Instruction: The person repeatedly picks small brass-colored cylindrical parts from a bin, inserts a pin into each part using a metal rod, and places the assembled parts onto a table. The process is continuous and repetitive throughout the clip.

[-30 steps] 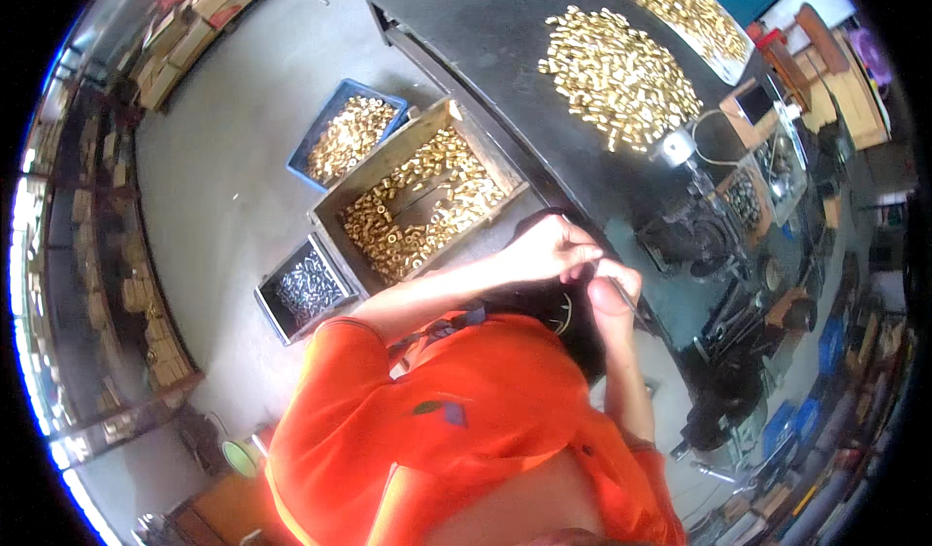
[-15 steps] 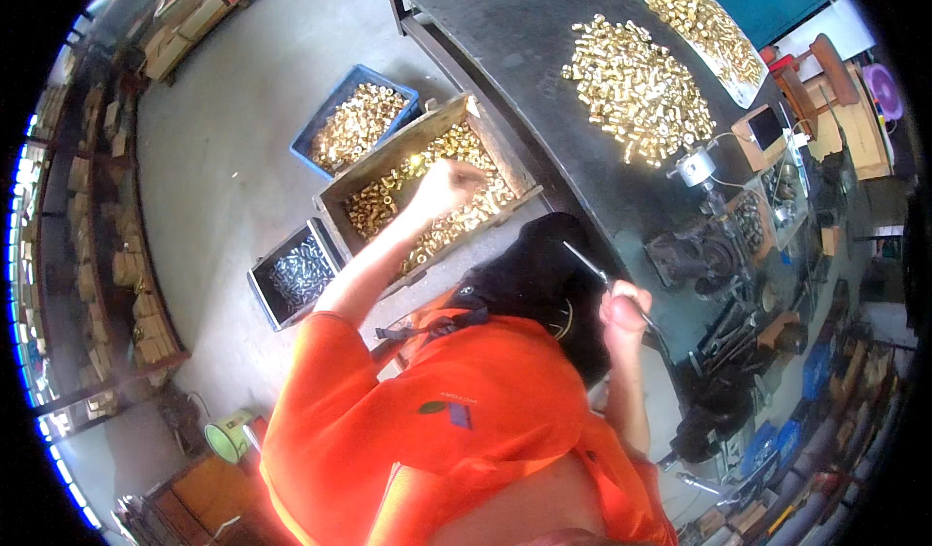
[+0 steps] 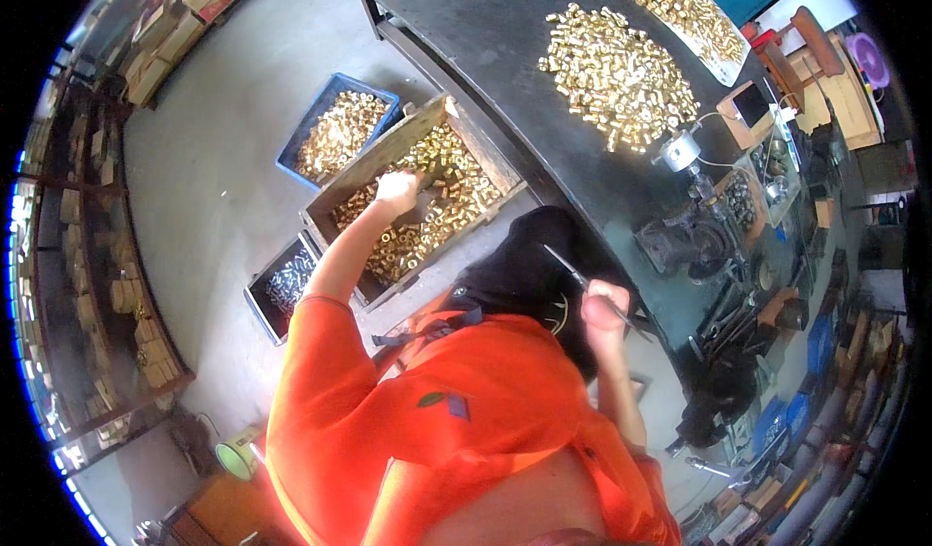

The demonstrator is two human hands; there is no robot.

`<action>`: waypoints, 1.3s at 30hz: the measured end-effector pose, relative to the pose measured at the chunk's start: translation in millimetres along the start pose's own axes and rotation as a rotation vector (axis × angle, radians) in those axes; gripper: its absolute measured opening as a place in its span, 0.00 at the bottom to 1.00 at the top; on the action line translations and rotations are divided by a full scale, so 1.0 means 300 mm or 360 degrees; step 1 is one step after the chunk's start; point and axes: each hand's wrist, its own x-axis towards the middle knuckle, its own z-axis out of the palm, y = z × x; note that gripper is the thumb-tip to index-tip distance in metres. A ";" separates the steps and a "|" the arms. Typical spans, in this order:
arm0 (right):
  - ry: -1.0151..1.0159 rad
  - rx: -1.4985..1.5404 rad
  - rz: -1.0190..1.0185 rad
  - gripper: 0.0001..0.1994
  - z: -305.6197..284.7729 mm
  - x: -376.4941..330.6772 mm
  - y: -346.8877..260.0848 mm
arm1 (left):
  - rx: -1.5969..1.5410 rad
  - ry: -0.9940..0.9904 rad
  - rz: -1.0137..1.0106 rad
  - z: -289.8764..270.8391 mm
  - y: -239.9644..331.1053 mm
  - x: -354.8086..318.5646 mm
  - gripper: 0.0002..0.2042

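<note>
My left hand (image 3: pixel 397 193) reaches into a wooden crate (image 3: pixel 510 189) of small brass fittings (image 3: pixel 459 213), over the pieces near its middle. Glare washes out its fingers, so their grip and anything in them do not show clearly. My right hand (image 3: pixel 604 307) is closed around a slender, pointed metal tool (image 3: pixel 566 265), whose tip slants up and left over my dark-clothed leg. Its other end sticks out below the fist. That hand is beside the near edge of the dark workbench (image 3: pixel 476 32).
Left of the crate stand a blue bin (image 3: pixel 283 162) of brass pieces and a dark bin (image 3: pixel 260 310) of silvery parts. A heap of brass fittings (image 3: pixel 621 75) lies on the bench, near a clamped metal device (image 3: pixel 684 240). Shelves (image 3: pixel 83 284) line the far left.
My left hand has shifted left within the crate, away from its right side. My right hand still grips the tool. The whole view has shifted slightly.
</note>
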 end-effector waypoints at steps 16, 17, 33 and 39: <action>-0.0155 -0.0052 -0.0118 0.20 0.015 0.009 -0.053 | -0.2720 -0.0012 -0.0159 -0.379 0.274 -0.184 0.08; -0.0169 -0.0223 -0.0104 0.20 0.017 0.013 -0.056 | -0.2891 -0.0100 -0.0109 -0.409 0.338 -0.213 0.07; -0.0184 -0.0416 -0.0355 0.13 0.048 0.017 -0.203 | -0.3130 -0.0809 0.0179 -0.469 0.691 -0.328 0.20; -0.0149 -0.0569 -0.0360 0.08 0.070 0.009 -0.197 | -0.2629 -0.0651 0.0391 -0.530 0.698 -0.322 0.09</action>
